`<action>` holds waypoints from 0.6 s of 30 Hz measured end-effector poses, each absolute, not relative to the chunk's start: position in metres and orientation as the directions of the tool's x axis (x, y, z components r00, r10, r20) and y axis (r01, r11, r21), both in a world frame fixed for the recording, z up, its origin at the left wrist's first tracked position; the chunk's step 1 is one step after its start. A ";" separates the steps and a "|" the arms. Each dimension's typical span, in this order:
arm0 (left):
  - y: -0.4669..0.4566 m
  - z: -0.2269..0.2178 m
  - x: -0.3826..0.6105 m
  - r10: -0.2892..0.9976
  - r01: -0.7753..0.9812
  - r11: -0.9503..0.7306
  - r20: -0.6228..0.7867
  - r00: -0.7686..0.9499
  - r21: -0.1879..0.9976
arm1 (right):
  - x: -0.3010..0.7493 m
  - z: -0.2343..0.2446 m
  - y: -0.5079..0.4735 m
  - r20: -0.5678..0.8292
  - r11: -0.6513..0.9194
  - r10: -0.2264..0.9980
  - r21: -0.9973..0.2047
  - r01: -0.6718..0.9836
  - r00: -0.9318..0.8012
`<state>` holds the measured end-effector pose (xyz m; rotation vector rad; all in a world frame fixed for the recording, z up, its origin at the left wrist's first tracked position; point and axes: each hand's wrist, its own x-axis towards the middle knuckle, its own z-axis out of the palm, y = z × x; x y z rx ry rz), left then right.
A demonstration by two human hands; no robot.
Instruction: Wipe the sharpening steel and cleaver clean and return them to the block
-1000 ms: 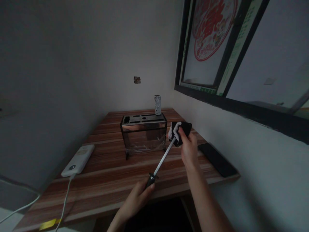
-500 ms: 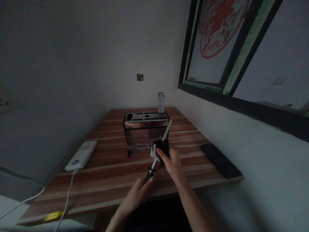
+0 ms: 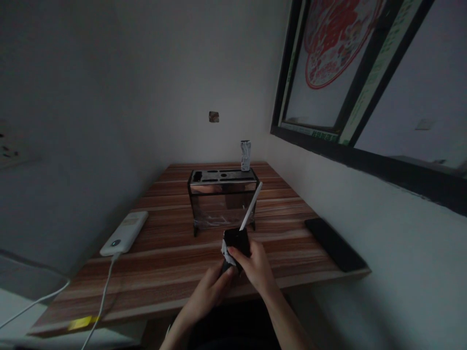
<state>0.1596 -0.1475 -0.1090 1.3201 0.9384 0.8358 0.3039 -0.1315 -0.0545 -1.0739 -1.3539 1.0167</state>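
Note:
My left hand (image 3: 209, 291) grips the dark handle of a sharpening rod (image 3: 251, 206), whose pale steel shaft points up and away toward the right. My right hand (image 3: 255, 265) pinches a black-and-white cloth (image 3: 235, 243) wrapped round the shaft, right down by the handle. Both hands hover above the front edge of a wooden table (image 3: 164, 262). Just behind the rod stands a metal and clear-sided knife holder (image 3: 221, 197) with slots in its top.
A white power bank (image 3: 124, 232) with a cable lies at the table's left. A black phone (image 3: 334, 243) lies near the right edge by the wall. A small can (image 3: 245, 155) stands at the back. A dark window frame (image 3: 328, 146) runs along the right wall.
My right hand has slid the cloth down the shaft from the tip to the handle end. The bare shaft now sticks out beyond the cloth. The left hand has stayed put.

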 end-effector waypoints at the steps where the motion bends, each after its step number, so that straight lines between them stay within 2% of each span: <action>1: -0.147 -0.109 0.159 0.909 0.027 0.079 -0.083 0.410 0.997 | 0.304 -0.054 -0.132 0.228 0.228 0.974 -0.972 0.049 0.002; 6: -0.147 -0.109 0.159 0.902 0.041 0.065 -0.076 0.424 0.997 | 0.305 -0.053 -0.136 0.235 0.236 0.971 -0.971 -0.028 0.036; 11: -0.149 -0.103 0.160 0.905 0.079 0.064 -0.091 0.415 0.995 | 0.312 -0.048 -0.132 0.256 0.255 0.962 -0.967 0.017 0.097; 18: -0.151 -0.106 0.157 0.913 0.166 0.053 -0.115 0.391 0.985 | 0.338 -0.031 -0.113 0.350 0.354 0.925 -0.935 -0.002 0.146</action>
